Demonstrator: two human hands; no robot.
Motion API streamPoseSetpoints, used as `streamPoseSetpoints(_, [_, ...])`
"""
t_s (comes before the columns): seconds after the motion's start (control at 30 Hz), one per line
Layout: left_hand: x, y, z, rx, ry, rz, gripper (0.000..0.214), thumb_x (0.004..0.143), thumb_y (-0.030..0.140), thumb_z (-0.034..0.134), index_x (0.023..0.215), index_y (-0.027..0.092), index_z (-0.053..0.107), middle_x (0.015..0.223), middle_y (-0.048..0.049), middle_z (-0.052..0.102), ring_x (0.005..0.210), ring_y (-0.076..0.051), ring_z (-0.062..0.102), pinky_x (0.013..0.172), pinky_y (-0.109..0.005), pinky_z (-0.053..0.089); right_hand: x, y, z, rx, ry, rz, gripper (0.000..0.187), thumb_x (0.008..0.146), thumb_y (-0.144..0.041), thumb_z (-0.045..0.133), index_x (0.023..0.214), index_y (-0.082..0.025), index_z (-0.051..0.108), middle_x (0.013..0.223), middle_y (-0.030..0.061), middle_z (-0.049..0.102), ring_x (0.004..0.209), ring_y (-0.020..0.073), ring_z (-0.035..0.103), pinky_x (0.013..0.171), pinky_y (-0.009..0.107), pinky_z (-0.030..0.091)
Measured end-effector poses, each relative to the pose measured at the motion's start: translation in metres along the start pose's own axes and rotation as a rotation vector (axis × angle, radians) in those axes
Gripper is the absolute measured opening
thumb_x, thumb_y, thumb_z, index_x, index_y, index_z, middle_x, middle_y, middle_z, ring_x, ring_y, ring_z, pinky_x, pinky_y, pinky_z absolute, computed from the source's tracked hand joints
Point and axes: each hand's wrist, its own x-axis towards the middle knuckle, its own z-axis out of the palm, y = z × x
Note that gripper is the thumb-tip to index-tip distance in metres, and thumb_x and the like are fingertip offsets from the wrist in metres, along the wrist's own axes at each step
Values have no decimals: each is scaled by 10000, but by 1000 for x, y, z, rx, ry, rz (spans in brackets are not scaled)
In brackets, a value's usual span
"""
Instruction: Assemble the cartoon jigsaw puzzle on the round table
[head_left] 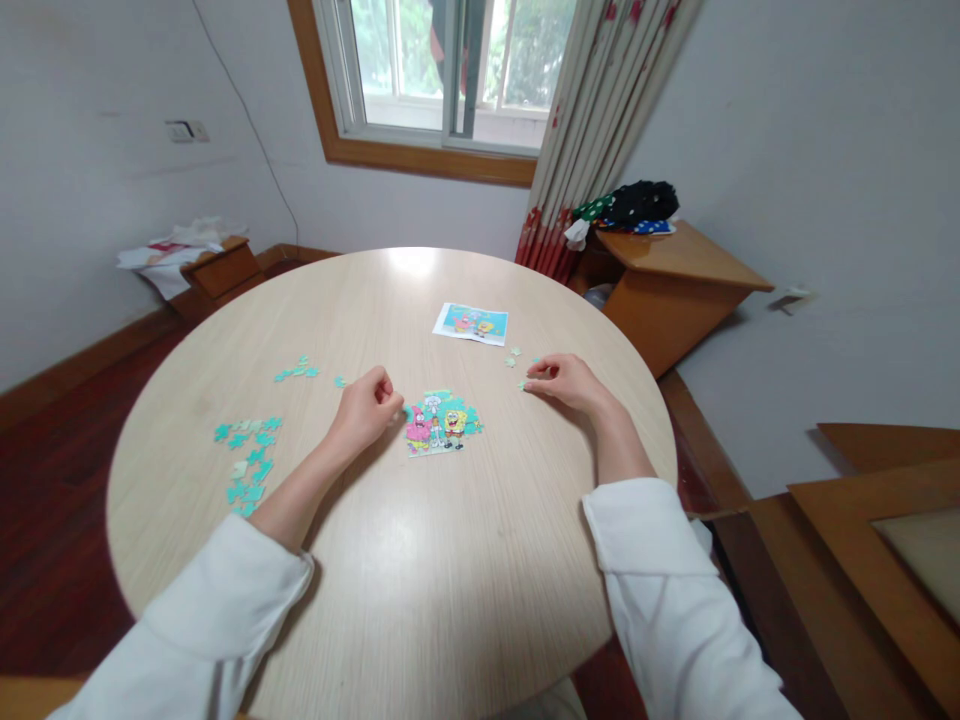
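A partly joined jigsaw puzzle point(444, 425) with cartoon figures lies on the round table point(465, 560). At its left edge, my left hand point(370, 407) is closed in a pinch; a bit of teal shows by the fingertips, but whether they hold it is unclear. My right hand point(568, 382), to the right of the puzzle, has thumb and finger closed on a small pale green puzzle piece point(522, 386) at the tabletop. Two pale loose pieces point(511, 358) lie just beyond it, and a teal piece point(340, 382) rests left of my left hand.
A printed picture sheet point(472, 324) lies behind the puzzle. Several loose pieces form a small group point(298, 370) and a larger cluster point(247, 465) at the left. Beyond the table stand a wooden cabinet point(675, 262) with cloths on top and a curtain point(592, 110).
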Motion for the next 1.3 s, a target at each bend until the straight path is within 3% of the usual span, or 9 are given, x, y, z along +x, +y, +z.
streamPoseSetpoints(0.2, [0, 4, 0, 17, -6, -28, 138, 639, 168, 498, 588, 213, 379, 519, 58, 429, 520, -110, 405, 526, -237, 300, 3, 4, 1, -29, -98, 4, 174, 593, -309, 713, 672, -155, 693, 556, -9, 572, 534, 116, 462, 532, 270, 343])
streamPoseSetpoints(0.43, [0, 2, 2, 1, 0, -29, 136, 641, 162, 501, 588, 213, 386, 523, 59, 438, 514, -111, 412, 528, -240, 299, 4, 2, 4, -45, -99, -2, 136, 602, -276, 696, 671, -169, 647, 551, -31, 533, 529, 106, 439, 527, 257, 329])
streamPoseSetpoints(0.7, [0, 2, 2, -42, 7, -15, 122, 671, 167, 493, 603, 210, 402, 531, 56, 445, 525, -113, 429, 538, -240, 315, 2, -6, 10, 216, -178, 14, 211, 575, -317, 714, 646, -160, 593, 578, -13, 569, 554, 113, 501, 543, 258, 372])
streamPoseSetpoints(0.9, [-4, 2, 10, -44, -11, 60, 154, 774, 277, 477, 642, 198, 465, 564, 30, 504, 553, -128, 468, 564, -257, 344, 0, -37, 51, 446, -133, -70, 173, 588, -278, 707, 655, -174, 586, 651, 11, 621, 642, 144, 587, 648, 309, 464])
streamPoseSetpoints(1.07, [-9, 10, 12, -59, -88, 138, 289, 844, 361, 381, 680, 180, 534, 615, -1, 574, 606, -144, 507, 609, -269, 374, -12, -65, 91, 562, -230, -135, 195, 611, -307, 716, 689, -154, 624, 674, 11, 633, 643, 130, 575, 662, 309, 477])
streamPoseSetpoints(1.17, [-12, 15, 12, -96, -133, 174, 367, 858, 417, 358, 636, 176, 523, 576, 6, 535, 580, -135, 476, 587, -262, 362, -20, -74, 101, 626, -284, -134, 214, 620, -328, 721, 702, -149, 636, 677, 10, 636, 653, 128, 576, 667, 303, 473])
streamPoseSetpoints(1.3, [-14, 16, 13, -159, -217, 182, 360, 827, 448, 452, 622, 164, 533, 543, 25, 509, 535, -110, 431, 539, -240, 327, -27, -79, 105, 701, -322, -144, 195, 630, -315, 711, 718, -152, 649, 700, 13, 655, 672, 129, 590, 678, 296, 477])
